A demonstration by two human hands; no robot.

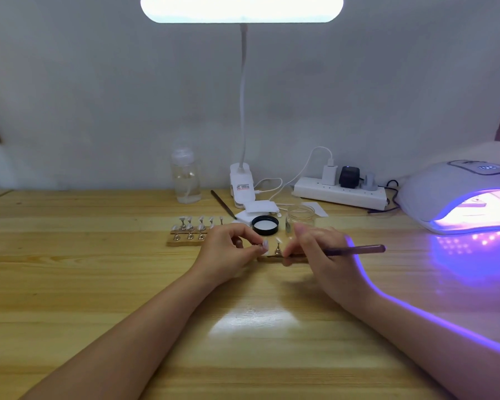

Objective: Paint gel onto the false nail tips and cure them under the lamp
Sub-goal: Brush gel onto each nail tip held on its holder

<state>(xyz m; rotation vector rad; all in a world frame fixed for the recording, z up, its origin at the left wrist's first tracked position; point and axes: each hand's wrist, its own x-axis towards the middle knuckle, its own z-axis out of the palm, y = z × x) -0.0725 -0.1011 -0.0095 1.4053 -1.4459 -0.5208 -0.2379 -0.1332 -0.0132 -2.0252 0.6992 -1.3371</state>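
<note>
The two forearms are reaching in from the near edge of the tabletop (98,284) toward a small wooden strip (272,258) lying crosswise between the hands. The left hand (228,249) is pinching a nail tip on its stand (264,246) between thumb and fingertips, its grip closed tight around it. The right hand (315,249) is curling round a brush (355,250) whose long axis is running left to right, handle pointing at the glowing curing lamp (459,194), bristle end hidden near a second upright tip (277,246). That tip is standing just left of the right hand, so the brush hand is nearer. A further rack of tips (191,229) is waiting behind the left hand, beside the open gel jar (300,216) and its black lid (265,225).
</note>
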